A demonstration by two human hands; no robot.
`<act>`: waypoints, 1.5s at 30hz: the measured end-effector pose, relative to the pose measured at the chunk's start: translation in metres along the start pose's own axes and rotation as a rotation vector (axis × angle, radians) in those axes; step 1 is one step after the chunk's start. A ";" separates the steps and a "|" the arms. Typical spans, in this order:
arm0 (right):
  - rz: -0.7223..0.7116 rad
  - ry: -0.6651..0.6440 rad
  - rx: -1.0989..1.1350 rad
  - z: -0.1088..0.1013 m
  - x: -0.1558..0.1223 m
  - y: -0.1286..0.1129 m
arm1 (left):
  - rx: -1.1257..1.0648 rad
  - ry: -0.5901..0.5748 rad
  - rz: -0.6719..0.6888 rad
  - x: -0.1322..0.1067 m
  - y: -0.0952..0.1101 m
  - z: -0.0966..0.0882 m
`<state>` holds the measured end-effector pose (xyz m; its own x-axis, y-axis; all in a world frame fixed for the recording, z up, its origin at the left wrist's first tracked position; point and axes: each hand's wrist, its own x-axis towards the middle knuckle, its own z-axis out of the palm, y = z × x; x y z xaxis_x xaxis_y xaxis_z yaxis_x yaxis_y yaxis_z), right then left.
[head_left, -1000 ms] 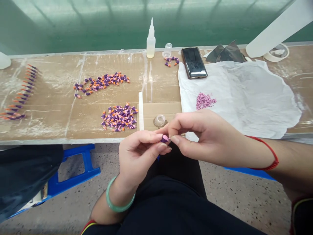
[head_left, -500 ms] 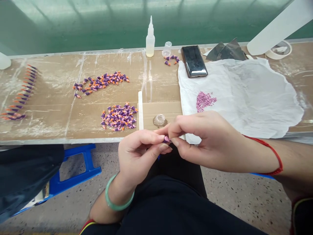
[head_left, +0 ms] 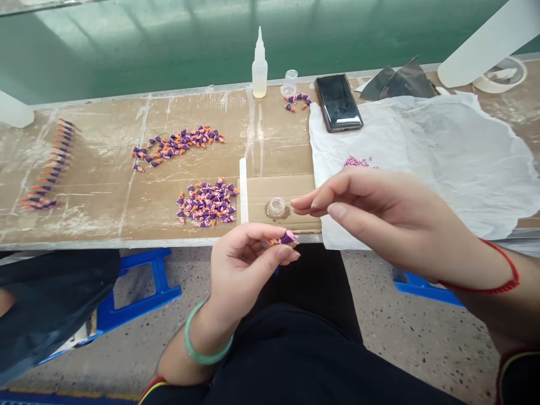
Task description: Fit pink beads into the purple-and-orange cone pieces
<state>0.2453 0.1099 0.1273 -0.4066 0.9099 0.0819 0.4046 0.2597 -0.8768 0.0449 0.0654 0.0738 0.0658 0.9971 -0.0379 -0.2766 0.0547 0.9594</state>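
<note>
My left hand (head_left: 247, 261) pinches a small purple and pink piece (head_left: 287, 238) between thumb and forefinger, just below the table's front edge. My right hand (head_left: 379, 216) hovers above and to the right of it, fingers loosely curled with thumb and forefinger apart, tips near a small clear cap (head_left: 276, 207) on the cardboard. I see nothing in the right hand. A heap of purple-orange pieces (head_left: 206, 202) lies left of a white strip (head_left: 243, 191). A pile of tiny pink beads (head_left: 356, 162) on white paper (head_left: 442, 152) is partly hidden by my right hand.
A second spread of purple-orange pieces (head_left: 177, 143) lies further back, and a row of them (head_left: 48, 166) at the far left. A glue bottle (head_left: 259, 64), a small clear jar (head_left: 289, 84), a phone (head_left: 338, 103) and a tape roll (head_left: 500, 76) stand along the back edge. A blue stool (head_left: 139, 292) sits below.
My right hand let go of the piece and lifted up and to the right, its fingers parting. The left hand kept hold of the piece and stayed nearly in place.
</note>
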 end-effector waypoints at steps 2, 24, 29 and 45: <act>-0.003 -0.018 -0.015 -0.003 -0.002 0.007 | 0.131 -0.019 0.058 0.003 0.001 -0.003; 0.264 0.222 -0.077 -0.029 -0.030 0.083 | 1.623 0.294 0.058 0.210 0.013 -0.103; 0.272 0.238 -0.053 -0.028 -0.032 0.084 | 1.694 0.304 0.070 0.217 0.004 -0.100; 0.254 0.348 -0.001 -0.036 -0.048 0.082 | 0.773 0.299 0.153 0.173 0.018 -0.086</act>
<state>0.3278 0.0991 0.0690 0.0060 0.9998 0.0185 0.4573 0.0137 -0.8892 -0.0317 0.2433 0.0607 -0.2059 0.9685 0.1399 0.4797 -0.0247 0.8771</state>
